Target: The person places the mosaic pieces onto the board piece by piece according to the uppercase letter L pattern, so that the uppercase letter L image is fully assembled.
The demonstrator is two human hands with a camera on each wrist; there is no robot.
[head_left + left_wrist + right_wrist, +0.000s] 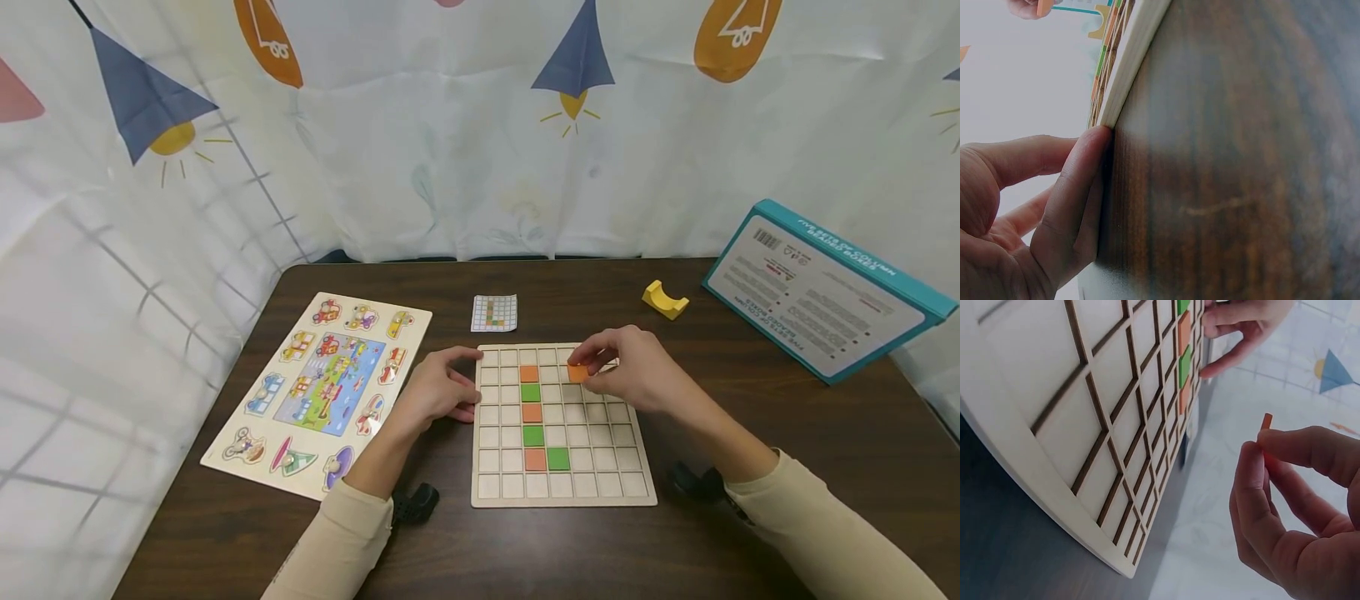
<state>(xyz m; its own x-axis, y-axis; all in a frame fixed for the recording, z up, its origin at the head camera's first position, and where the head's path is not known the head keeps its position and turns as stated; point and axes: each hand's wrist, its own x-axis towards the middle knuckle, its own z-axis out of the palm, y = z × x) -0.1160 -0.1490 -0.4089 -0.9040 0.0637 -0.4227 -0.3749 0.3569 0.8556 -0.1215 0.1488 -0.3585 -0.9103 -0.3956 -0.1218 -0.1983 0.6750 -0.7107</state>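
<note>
A pale wooden grid board point(564, 490) lies on the table. In one column, orange tiles point(531, 412) and green tiles point(533, 436) alternate, with another green tile beside the lowest orange one. My right hand point(633, 367) pinches an orange square tile point(577, 373) between thumb and fingers above the board's upper part; the right wrist view shows this tile point(1266, 421) edge-on, apart from the grid. At the board's left edge, my left hand point(438, 385) rests with extended fingers. Its fingertips point(1099, 139) touch the board's side in the left wrist view.
A small printed grid card point(494, 313) lies behind the board. To the left is a vehicle picture puzzle point(330, 383), partly under the left forearm. A yellow curved block point(664, 300) and a leaning teal-edged box point(825, 292) stand at the back right. A patterned curtain point(480, 167) hangs behind.
</note>
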